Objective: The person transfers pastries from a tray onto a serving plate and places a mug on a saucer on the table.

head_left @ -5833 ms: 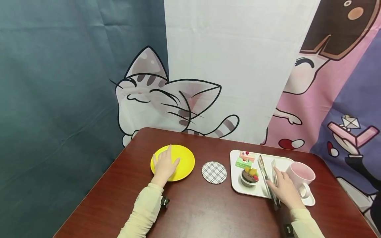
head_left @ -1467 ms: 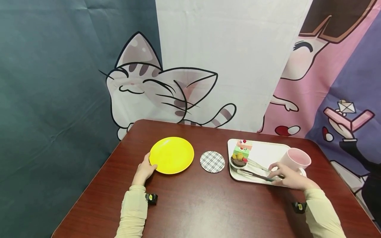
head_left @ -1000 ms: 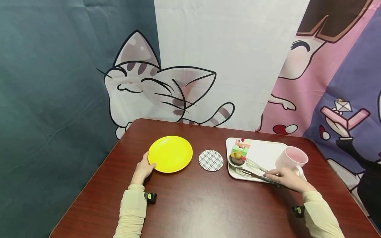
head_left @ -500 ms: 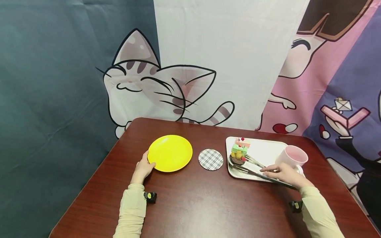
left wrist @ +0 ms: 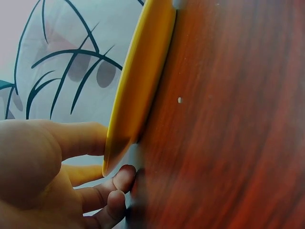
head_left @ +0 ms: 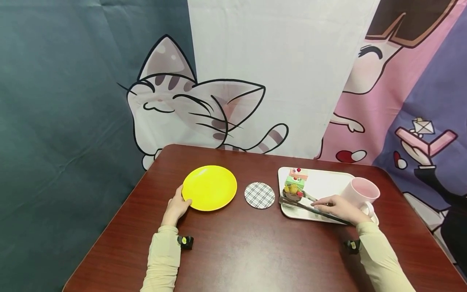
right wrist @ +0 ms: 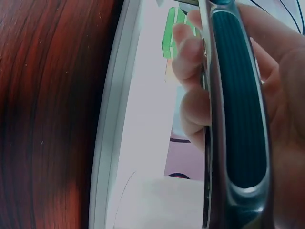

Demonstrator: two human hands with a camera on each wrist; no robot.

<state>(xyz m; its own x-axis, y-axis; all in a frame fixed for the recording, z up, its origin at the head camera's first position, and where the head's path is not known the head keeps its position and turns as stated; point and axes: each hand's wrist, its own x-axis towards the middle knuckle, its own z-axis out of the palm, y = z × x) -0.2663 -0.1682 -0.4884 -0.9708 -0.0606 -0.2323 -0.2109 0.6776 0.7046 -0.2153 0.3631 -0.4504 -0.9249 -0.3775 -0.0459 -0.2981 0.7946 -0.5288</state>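
Note:
My left hand (head_left: pixel 176 207) holds the front-left rim of the yellow plate (head_left: pixel 209 188); in the left wrist view the thumb (left wrist: pixel 81 138) is on its upper side, with fingers under the edge. My right hand (head_left: pixel 341 207) grips metal tongs (head_left: pixel 310 209), whose dark ribbed handle (right wrist: pixel 240 100) fills much of the right wrist view. The tong tips reach left, one on each side of a chocolate cupcake (head_left: pixel 290 195) topped with fruit. Part of the cupcake's cup is hidden behind the near arm. It sits at the left end of a white tray (head_left: pixel 324 182).
A green cake slice (head_left: pixel 294 182) and a pink cake slice (head_left: pixel 299 174) lie behind the cupcake on the tray. A pink mug (head_left: pixel 361 192) stands at the tray's right end, close to my right hand. A checked round coaster (head_left: pixel 259 195) lies between plate and tray.
My left hand went from over the plate to its rim. My right hand picked up the tongs, swung their tips left to the cupcake, then shifted slightly left with them.

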